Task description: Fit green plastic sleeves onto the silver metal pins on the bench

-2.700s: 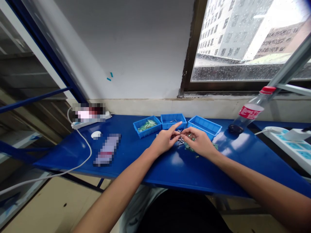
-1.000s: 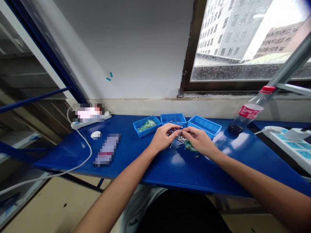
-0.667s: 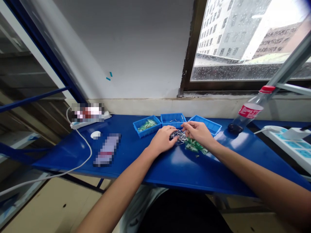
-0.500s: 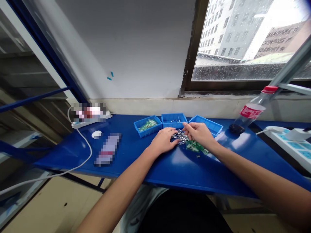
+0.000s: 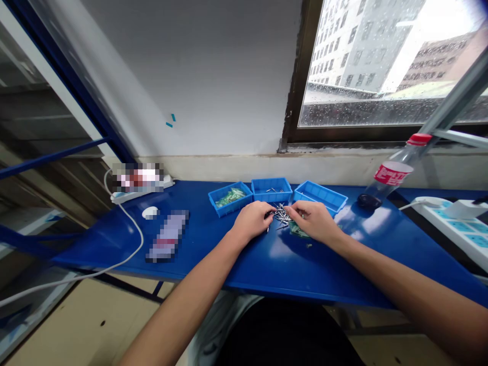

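A loose pile of silver screws (image 5: 281,215) lies on the blue table between my two hands. My left hand (image 5: 251,221) rests at the pile's left side, its fingers curled together, and a screw (image 5: 268,229) pokes out below the fingertips. At the pile's right edge, the thumb and fingers of my right hand (image 5: 313,219) are pinched together; what they hold, if anything, is hidden. Partly under the right hand lie green plastic wall plugs (image 5: 298,231).
Behind the hands stand three blue bins: the left bin (image 5: 231,207) holds green plugs, the middle bin (image 5: 271,196) a few screws, and the right bin (image 5: 321,203) is beside them. A plastic bottle (image 5: 394,174), power strip (image 5: 467,226) and blurred phone-like object (image 5: 168,236) are around.
My left hand's fingers have curled in, with a screw now showing under them. The right hand has lowered onto the pile's right edge, covering more of the green plugs. A few more screws show in the middle bin.
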The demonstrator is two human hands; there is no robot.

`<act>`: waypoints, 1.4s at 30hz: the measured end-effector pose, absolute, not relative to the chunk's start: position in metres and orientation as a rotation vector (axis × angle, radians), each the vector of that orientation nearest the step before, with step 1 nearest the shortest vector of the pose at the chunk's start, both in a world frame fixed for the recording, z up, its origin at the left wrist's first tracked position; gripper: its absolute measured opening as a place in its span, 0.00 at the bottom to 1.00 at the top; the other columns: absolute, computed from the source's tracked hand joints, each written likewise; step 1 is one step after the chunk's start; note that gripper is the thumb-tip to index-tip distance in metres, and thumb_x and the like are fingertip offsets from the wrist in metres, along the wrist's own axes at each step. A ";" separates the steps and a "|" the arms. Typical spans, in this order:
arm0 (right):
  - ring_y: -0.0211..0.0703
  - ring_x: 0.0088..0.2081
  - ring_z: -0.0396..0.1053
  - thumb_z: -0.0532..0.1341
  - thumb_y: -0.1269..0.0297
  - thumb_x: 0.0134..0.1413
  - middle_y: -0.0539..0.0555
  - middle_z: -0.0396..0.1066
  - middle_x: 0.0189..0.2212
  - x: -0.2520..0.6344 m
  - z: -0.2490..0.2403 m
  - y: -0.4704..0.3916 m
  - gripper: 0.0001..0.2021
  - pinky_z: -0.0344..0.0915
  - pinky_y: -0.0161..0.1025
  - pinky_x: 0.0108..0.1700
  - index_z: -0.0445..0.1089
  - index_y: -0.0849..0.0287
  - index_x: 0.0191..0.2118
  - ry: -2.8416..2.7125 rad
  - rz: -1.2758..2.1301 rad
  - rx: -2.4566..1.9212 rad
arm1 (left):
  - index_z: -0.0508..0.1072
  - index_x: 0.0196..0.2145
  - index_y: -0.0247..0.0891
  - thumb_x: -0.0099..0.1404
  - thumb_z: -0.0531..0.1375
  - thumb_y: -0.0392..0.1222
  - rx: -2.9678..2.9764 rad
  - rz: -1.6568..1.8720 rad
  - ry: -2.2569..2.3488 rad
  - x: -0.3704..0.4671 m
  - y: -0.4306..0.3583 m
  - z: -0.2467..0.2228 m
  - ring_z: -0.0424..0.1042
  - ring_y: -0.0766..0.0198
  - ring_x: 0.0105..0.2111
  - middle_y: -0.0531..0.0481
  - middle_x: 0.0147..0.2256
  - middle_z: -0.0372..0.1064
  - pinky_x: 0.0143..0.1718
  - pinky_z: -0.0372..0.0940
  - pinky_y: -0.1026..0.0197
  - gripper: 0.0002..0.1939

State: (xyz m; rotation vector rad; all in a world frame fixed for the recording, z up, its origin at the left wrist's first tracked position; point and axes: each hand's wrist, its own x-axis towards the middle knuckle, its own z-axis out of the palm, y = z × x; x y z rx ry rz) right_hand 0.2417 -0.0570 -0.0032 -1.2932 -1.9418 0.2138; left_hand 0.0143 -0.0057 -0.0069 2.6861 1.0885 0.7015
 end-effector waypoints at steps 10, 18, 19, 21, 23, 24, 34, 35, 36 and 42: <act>0.42 0.23 0.65 0.58 0.46 0.72 0.51 0.73 0.22 0.242 -0.006 -0.058 0.23 0.60 0.42 0.30 0.75 0.55 0.29 -1.952 0.228 -1.291 | 0.82 0.49 0.38 0.70 0.60 0.30 2.624 0.804 1.024 0.013 0.000 -0.009 0.81 0.54 0.48 0.45 0.48 0.82 0.52 0.74 0.56 0.14; 0.43 0.24 0.66 0.57 0.45 0.71 0.51 0.74 0.23 0.241 -0.005 -0.060 0.23 0.59 0.42 0.30 0.74 0.55 0.29 -1.967 0.251 -1.282 | 0.82 0.50 0.39 0.70 0.61 0.32 2.603 0.767 1.099 0.011 0.000 -0.009 0.81 0.52 0.50 0.44 0.50 0.82 0.55 0.74 0.53 0.14; 0.43 0.24 0.66 0.57 0.45 0.71 0.51 0.74 0.23 0.241 -0.005 -0.060 0.23 0.59 0.42 0.30 0.74 0.55 0.29 -1.967 0.250 -1.283 | 0.82 0.49 0.39 0.69 0.61 0.32 2.598 0.771 1.100 0.011 0.000 -0.009 0.81 0.53 0.49 0.44 0.49 0.82 0.55 0.74 0.54 0.14; 0.43 0.23 0.66 0.57 0.44 0.71 0.51 0.74 0.23 0.240 -0.004 -0.060 0.24 0.59 0.42 0.30 0.74 0.55 0.28 -1.967 0.245 -1.283 | 0.83 0.49 0.39 0.69 0.62 0.32 2.596 0.776 1.092 0.010 0.001 -0.010 0.81 0.53 0.48 0.44 0.48 0.82 0.54 0.74 0.54 0.14; 0.43 0.23 0.66 0.57 0.44 0.71 0.51 0.74 0.23 0.240 -0.004 -0.060 0.25 0.60 0.42 0.29 0.74 0.55 0.28 -1.969 0.247 -1.279 | 0.83 0.48 0.39 0.68 0.62 0.31 2.599 0.776 1.086 0.010 0.003 -0.011 0.81 0.53 0.48 0.45 0.48 0.82 0.54 0.74 0.54 0.14; 0.43 0.23 0.66 0.57 0.43 0.71 0.51 0.74 0.23 0.240 -0.004 -0.060 0.25 0.60 0.42 0.29 0.74 0.55 0.28 -1.970 0.250 -1.276 | 0.83 0.48 0.39 0.67 0.62 0.30 2.599 0.775 1.082 0.010 0.003 -0.012 0.82 0.54 0.47 0.45 0.48 0.83 0.55 0.74 0.55 0.15; 0.42 0.23 0.66 0.59 0.47 0.71 0.50 0.72 0.22 0.238 -0.003 -0.062 0.22 0.57 0.41 0.29 0.72 0.55 0.28 -1.963 0.277 -1.284 | 0.84 0.47 0.38 0.67 0.63 0.32 2.568 0.753 1.087 0.011 0.002 -0.010 0.82 0.52 0.47 0.45 0.47 0.83 0.52 0.74 0.55 0.13; 0.42 0.23 0.66 0.59 0.47 0.71 0.50 0.72 0.22 0.238 -0.003 -0.062 0.22 0.57 0.41 0.29 0.72 0.55 0.28 -1.965 0.277 -1.283 | 0.84 0.46 0.39 0.67 0.63 0.32 2.562 0.747 1.094 0.012 0.002 -0.009 0.82 0.53 0.46 0.45 0.47 0.83 0.52 0.74 0.55 0.13; 0.42 0.23 0.66 0.59 0.47 0.71 0.51 0.72 0.22 0.238 -0.003 -0.062 0.23 0.57 0.41 0.29 0.72 0.55 0.28 -1.966 0.275 -1.282 | 0.84 0.46 0.39 0.67 0.63 0.31 2.557 0.744 1.103 0.012 0.002 -0.009 0.81 0.53 0.45 0.45 0.46 0.83 0.51 0.75 0.55 0.12; 0.42 0.23 0.65 0.58 0.45 0.72 0.51 0.72 0.22 0.239 -0.004 -0.062 0.24 0.57 0.41 0.29 0.73 0.55 0.28 -1.969 0.278 -1.278 | 0.83 0.43 0.38 0.67 0.62 0.30 2.571 0.765 1.112 0.011 0.002 -0.009 0.81 0.53 0.44 0.45 0.44 0.83 0.49 0.74 0.55 0.11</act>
